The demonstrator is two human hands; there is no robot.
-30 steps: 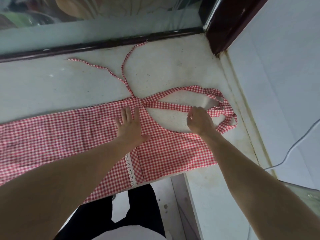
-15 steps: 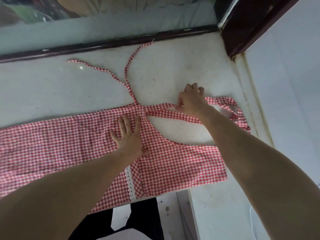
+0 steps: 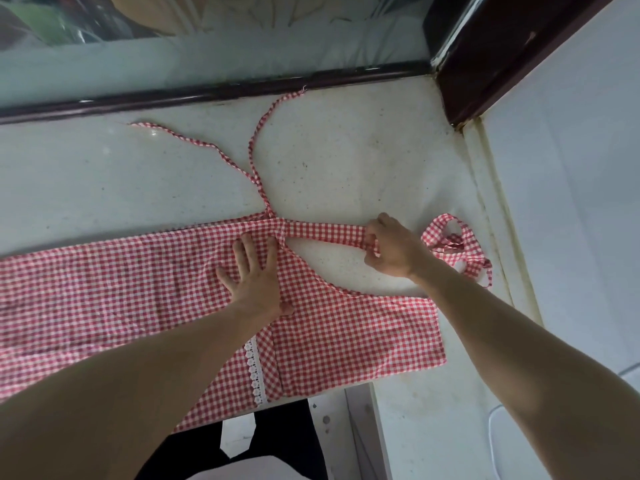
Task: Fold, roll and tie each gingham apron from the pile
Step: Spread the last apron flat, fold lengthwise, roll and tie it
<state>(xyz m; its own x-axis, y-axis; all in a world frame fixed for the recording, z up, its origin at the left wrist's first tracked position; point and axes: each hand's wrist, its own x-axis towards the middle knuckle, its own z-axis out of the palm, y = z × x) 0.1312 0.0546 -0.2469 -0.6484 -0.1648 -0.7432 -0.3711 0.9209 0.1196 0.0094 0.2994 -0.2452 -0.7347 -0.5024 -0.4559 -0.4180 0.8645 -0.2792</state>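
Note:
A red-and-white gingham apron (image 3: pixel 114 292) lies folded lengthwise across the pale counter (image 3: pixel 363 157), with a white lace strip (image 3: pixel 255 368) near the front edge. My left hand (image 3: pixel 254 275) presses flat on the cloth near its waist, fingers spread. My right hand (image 3: pixel 391 249) pinches the neck strap (image 3: pixel 325 232), which runs taut from the waist. The strap's loose loop (image 3: pixel 457 244) bunches to the right of that hand. Two thin waist ties (image 3: pixel 254 150) trail away toward the back wall.
A dark rail (image 3: pixel 214 93) and a glass pane run along the counter's back. A dark wooden post (image 3: pixel 485 64) stands in the back right corner beside a white wall (image 3: pixel 571 202). A white cable (image 3: pixel 493 427) hangs at the lower right. The apron overhangs the front edge.
My right hand has left the loop end, moved up onto the neck strap, pinched it and pulled it straight. The loop has bunched up at the right. My left hand has stayed pressed flat.

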